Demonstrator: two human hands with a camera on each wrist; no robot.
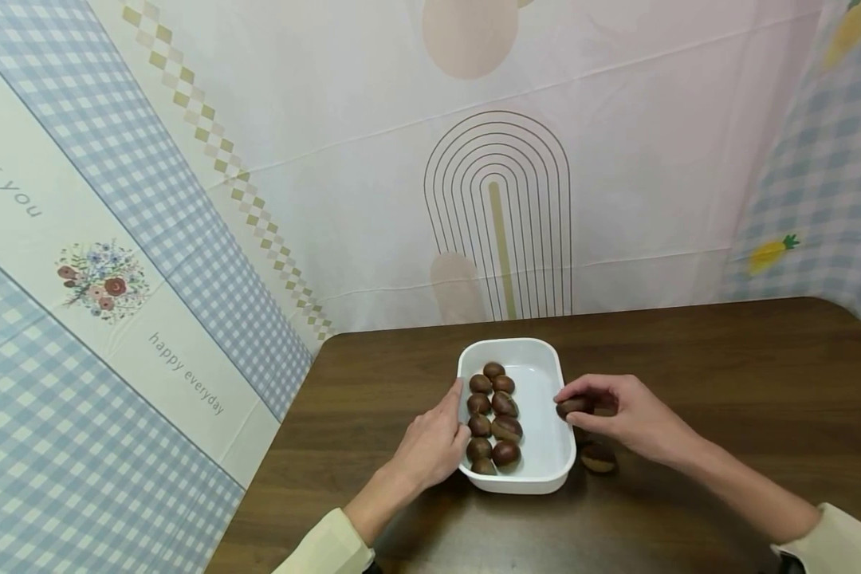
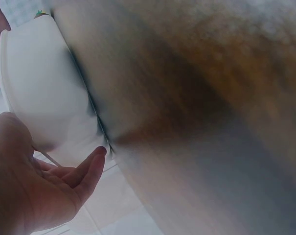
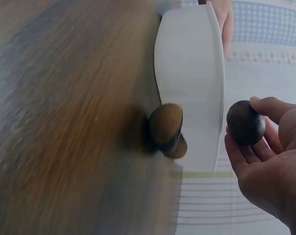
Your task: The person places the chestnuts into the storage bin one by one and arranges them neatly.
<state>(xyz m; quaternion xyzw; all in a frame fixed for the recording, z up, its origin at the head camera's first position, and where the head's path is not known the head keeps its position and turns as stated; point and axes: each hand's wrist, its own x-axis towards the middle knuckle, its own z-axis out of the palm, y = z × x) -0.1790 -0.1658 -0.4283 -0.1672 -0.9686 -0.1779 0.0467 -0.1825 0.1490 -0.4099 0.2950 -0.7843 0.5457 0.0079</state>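
A white rectangular dish [image 1: 541, 414] rests on the table with several brown chestnuts [image 1: 505, 429] in two rough columns along its left half. My left hand [image 1: 430, 440] touches the dish's left wall from outside, fingers fairly straight; the left wrist view shows that hand [image 2: 55, 183] beside the white wall. Between thumb and fingers, my right hand [image 1: 634, 418] pinches a dark chestnut [image 3: 246, 123] just by the right rim. Outside the dish, below that hand, another chestnut [image 1: 599, 458] lies on the table. The right wrist view shows a chestnut [image 3: 166, 126] there, with a second partly hidden behind it.
The dark brown wooden table [image 1: 746, 383] reaches back to a pale printed cloth [image 1: 344, 199] hung behind it. A blue checked cloth [image 1: 208, 263] hangs at the left, and more checked cloth [image 1: 818, 175] hangs at the right.
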